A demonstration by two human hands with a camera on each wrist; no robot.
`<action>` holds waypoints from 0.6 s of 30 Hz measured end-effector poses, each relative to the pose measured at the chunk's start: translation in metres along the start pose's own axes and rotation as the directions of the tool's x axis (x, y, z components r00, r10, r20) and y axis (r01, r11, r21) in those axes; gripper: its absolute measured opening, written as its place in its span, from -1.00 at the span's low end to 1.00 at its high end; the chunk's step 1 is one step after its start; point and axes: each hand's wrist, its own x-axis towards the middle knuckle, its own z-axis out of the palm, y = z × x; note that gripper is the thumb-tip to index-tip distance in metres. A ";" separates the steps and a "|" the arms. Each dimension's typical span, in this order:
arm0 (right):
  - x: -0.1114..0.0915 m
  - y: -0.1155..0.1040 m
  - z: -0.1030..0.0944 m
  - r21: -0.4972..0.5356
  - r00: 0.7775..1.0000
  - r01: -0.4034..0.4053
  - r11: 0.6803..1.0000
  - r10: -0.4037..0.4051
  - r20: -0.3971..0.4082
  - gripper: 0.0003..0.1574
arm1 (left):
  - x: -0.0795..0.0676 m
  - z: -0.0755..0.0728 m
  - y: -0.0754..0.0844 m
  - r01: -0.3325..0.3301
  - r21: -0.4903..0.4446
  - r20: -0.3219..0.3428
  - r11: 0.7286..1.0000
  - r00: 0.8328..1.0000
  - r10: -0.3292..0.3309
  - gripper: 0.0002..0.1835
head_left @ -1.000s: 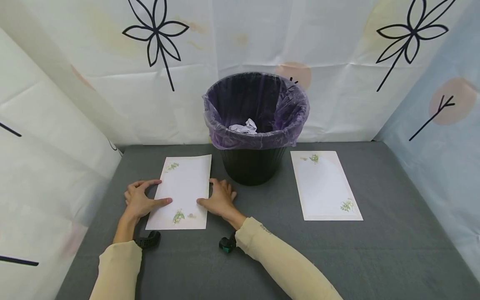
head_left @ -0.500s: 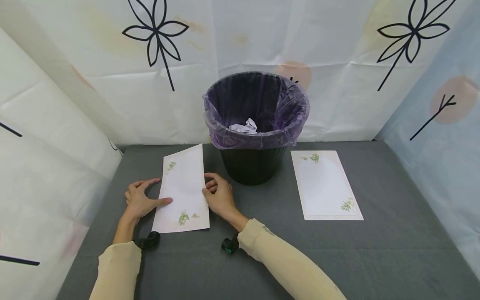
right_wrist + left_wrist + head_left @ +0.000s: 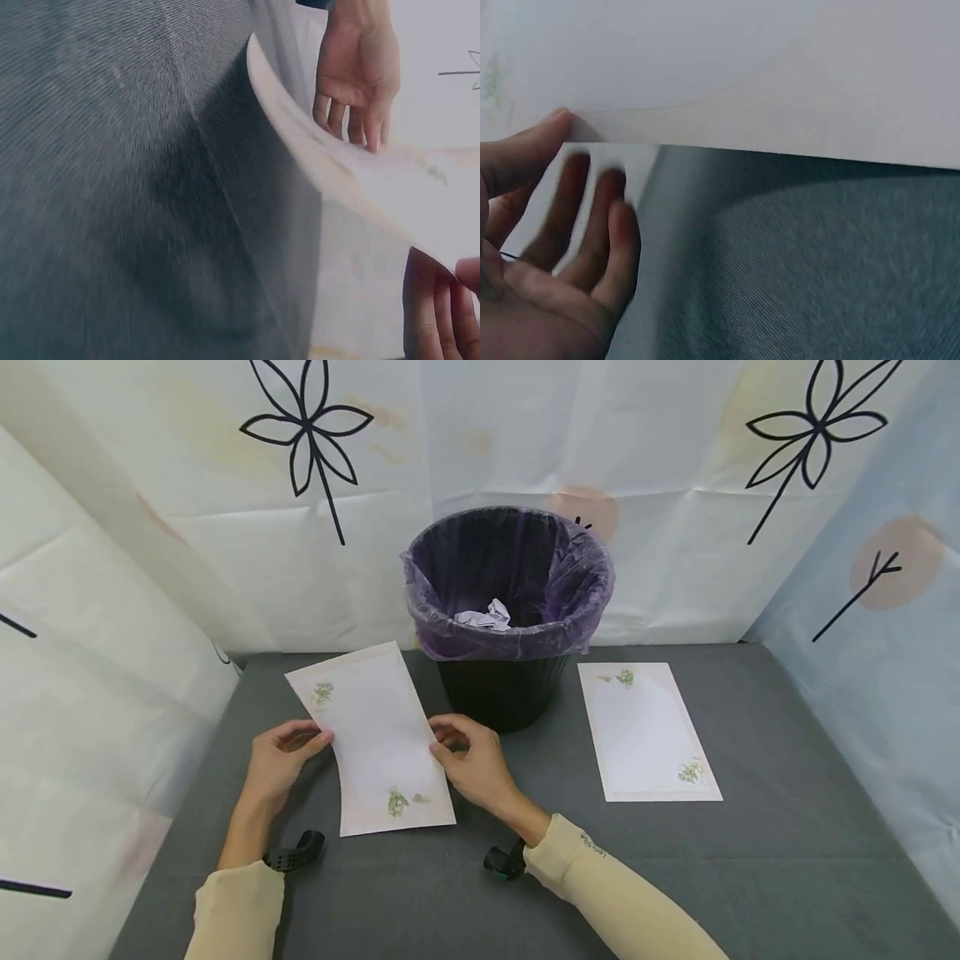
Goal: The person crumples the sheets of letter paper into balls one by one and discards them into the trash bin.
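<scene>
A sheet of white paper (image 3: 378, 735) with small green plant prints is held up off the grey table, tilted and slightly bowed. My left hand (image 3: 279, 764) pinches its left edge between thumb and index finger; in the left wrist view the other fingers of that left hand (image 3: 570, 277) are spread loosely below the edge. On the opposite edge, my right hand (image 3: 476, 764) pinches the sheet with thumb and fingers. The right wrist view shows the curved paper (image 3: 397, 187) between both hands, with my right hand (image 3: 442, 307) partly cut off by the frame.
Behind the held sheet stands a black bin (image 3: 501, 689) lined with a purple bag (image 3: 517, 639), with crumpled paper (image 3: 486, 617) inside. A second printed sheet (image 3: 649, 731) lies flat to the right. White patterned cloth (image 3: 187, 527) hangs around the grey table (image 3: 780, 827).
The sheet has been lifted off the table and turned, its top leaning left. My right hand has shifted to the right with its edge; my left hand now pinches the other edge.
</scene>
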 end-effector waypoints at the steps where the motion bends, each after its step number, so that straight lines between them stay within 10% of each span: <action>1: -0.002 -0.002 -0.005 0.001 1.000 0.007 1.000 -0.007 0.007 -0.65 | -0.002 0.001 0.003 -0.011 -0.058 0.006 0.998 1.000 0.011 -0.72; 11: -0.021 -0.026 -0.050 -0.029 0.997 0.072 0.997 -0.072 0.016 -0.70 | -0.022 0.012 0.034 -0.155 -0.373 0.118 0.915 0.970 0.213 -0.81; 18: -0.030 -0.033 -0.086 -0.001 0.998 0.060 0.998 -0.060 0.030 -0.74 | -0.033 0.029 0.052 -0.214 -0.591 0.117 0.778 0.931 0.345 -0.66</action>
